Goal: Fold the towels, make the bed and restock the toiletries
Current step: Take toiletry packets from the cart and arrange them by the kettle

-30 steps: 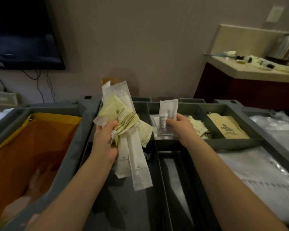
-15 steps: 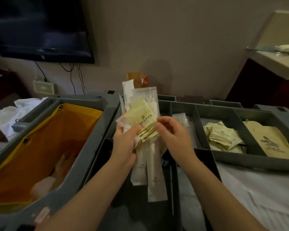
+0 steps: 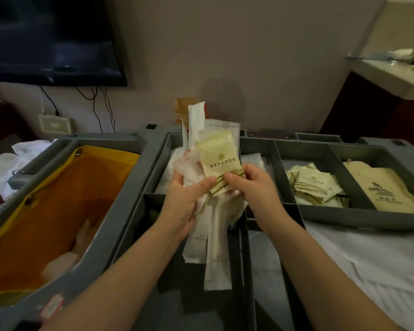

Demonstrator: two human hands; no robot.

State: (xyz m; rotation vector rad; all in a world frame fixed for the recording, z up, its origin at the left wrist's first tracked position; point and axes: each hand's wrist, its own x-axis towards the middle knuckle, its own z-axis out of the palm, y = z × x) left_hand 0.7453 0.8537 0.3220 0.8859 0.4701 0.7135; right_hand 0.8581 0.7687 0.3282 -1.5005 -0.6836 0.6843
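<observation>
Both hands meet over the middle of a grey housekeeping cart (image 3: 151,161). The left hand (image 3: 187,201) is wrapped around a bundle of toiletry packets (image 3: 210,211), its thumb pressed on the front and its fingers curled behind; long white sachets hang down below the palm and more stand up above it. The right hand (image 3: 253,187) pinches the lower edge of the front packet, a pale yellow sachet (image 3: 221,166) with a gold flower mark and striped corner, between thumb and fingers, touching the left thumb.

Behind the hands, the cart's top tray is split into compartments: one holds white packets (image 3: 251,161), partly hidden; the next a loose pile of matching yellow sachets (image 3: 313,185); the rightmost a tan paper bag (image 3: 382,192) lying flat. To the left, an orange liner bag (image 3: 58,199) hangs open in the cart's bin, with something pale at the bottom, possibly cloth. White linen (image 3: 368,254) lies on the cart's right. A dark television (image 3: 50,39) is mounted on the wall, and a surface (image 3: 392,72) at far right carries small items
</observation>
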